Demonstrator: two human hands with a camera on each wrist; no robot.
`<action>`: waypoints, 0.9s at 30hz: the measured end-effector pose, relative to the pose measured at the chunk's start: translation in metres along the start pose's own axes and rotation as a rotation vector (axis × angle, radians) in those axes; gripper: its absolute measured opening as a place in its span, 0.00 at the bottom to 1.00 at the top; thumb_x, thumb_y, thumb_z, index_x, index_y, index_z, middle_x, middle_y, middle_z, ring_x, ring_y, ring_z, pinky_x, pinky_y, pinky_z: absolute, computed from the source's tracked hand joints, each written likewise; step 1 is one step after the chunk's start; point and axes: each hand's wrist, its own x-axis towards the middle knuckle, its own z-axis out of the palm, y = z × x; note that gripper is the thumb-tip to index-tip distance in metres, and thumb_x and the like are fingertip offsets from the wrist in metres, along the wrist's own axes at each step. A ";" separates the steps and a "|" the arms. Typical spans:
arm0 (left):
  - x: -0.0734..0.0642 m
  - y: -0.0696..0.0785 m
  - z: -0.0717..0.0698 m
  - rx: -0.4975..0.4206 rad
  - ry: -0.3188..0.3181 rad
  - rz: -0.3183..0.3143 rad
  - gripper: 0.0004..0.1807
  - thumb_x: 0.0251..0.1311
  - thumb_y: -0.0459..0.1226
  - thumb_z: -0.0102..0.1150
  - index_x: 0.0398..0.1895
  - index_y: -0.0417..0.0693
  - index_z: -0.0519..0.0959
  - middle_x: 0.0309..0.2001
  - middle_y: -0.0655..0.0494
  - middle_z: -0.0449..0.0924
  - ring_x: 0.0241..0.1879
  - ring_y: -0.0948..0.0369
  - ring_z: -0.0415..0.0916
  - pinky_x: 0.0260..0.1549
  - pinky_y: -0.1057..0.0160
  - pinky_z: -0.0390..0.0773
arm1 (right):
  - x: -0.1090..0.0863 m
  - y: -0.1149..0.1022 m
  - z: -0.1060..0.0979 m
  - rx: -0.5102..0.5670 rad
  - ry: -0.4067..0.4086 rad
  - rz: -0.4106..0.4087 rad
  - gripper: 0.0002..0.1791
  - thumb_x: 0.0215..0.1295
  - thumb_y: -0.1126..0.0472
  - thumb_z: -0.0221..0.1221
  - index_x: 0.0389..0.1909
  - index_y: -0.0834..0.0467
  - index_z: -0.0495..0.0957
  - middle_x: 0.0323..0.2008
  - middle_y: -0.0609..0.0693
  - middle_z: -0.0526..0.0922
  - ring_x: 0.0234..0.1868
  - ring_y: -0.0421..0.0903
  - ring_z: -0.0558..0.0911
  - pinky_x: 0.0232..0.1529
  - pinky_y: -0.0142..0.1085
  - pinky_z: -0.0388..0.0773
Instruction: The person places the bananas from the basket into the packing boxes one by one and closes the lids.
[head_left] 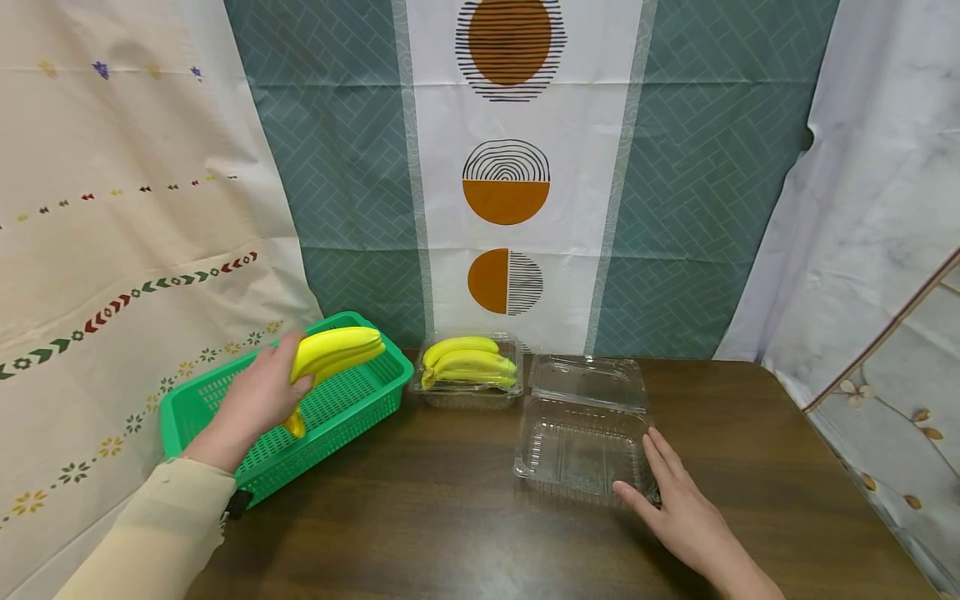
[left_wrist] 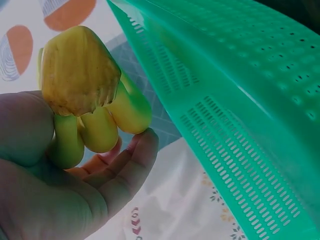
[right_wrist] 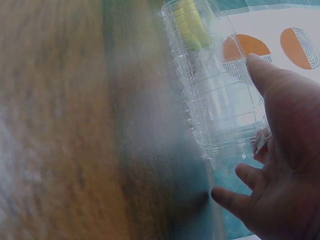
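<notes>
My left hand grips a bunch of yellow bananas above the green basket. The stem end faces the left wrist camera, and the thumb and curled fingers go round the bunch. At the front right, my right hand has its fingers extended and thumb spread at the right end of a clear plastic clamshell box. This box lies with its lid folded back, and nothing shows inside it. The right wrist view has the thumb and fingers around the box's corner.
A second clear box with bananas in it stands at the back, between the basket and the lidded box. Patterned cloths hang behind and at the sides. The brown table ends at the right.
</notes>
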 end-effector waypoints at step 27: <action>0.005 0.045 0.001 -0.043 0.003 0.061 0.37 0.78 0.36 0.62 0.84 0.45 0.58 0.58 0.28 0.73 0.38 0.42 0.78 0.32 0.46 0.79 | -0.001 -0.001 -0.001 0.019 -0.019 0.015 0.61 0.78 0.26 0.56 0.91 0.60 0.41 0.90 0.60 0.39 0.82 0.77 0.57 0.58 0.79 0.71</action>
